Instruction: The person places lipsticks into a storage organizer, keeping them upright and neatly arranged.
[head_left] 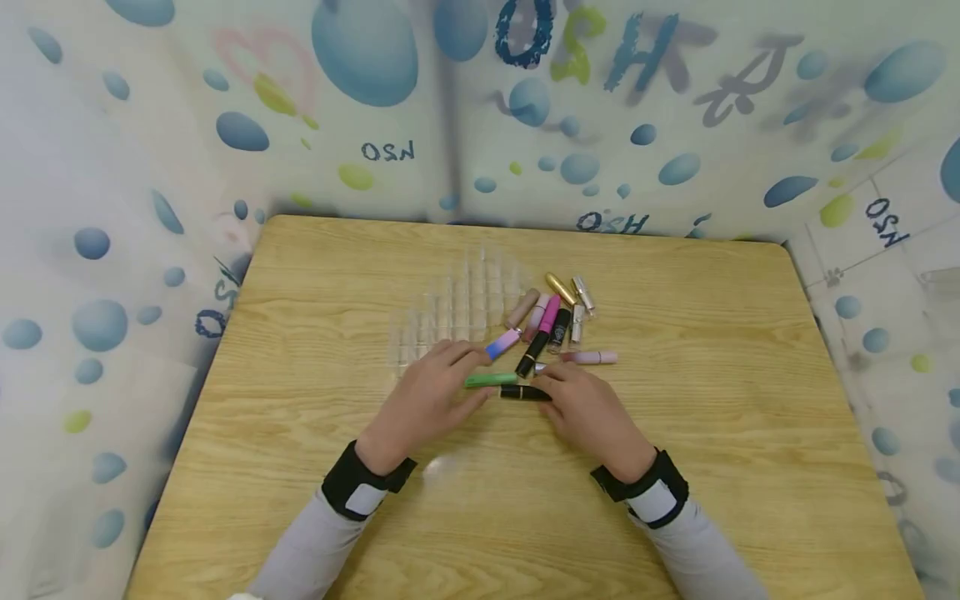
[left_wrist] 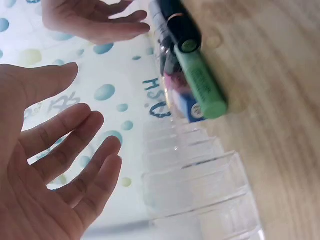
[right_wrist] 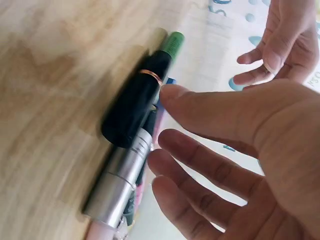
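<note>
My left hand, fingers spread and slightly bent, hovers beside a green lipstick-like tube with nothing in its grasp. Opposite it, my right hand has loosely curved fingers, and its thumb tip is right by a black tube with a gold ring. In the right wrist view a silver tube lies along the black one. Beyond the hands is a loose pile with a blue-purple tube, a black-and-pink tube and a pale pink tube.
A clear, compartmented plastic organizer stands on the wooden table, behind and left of the pile. A gold tube and a small clear-silver tube lie at the pile's far end. Patterned cloth walls surround the table's back and sides.
</note>
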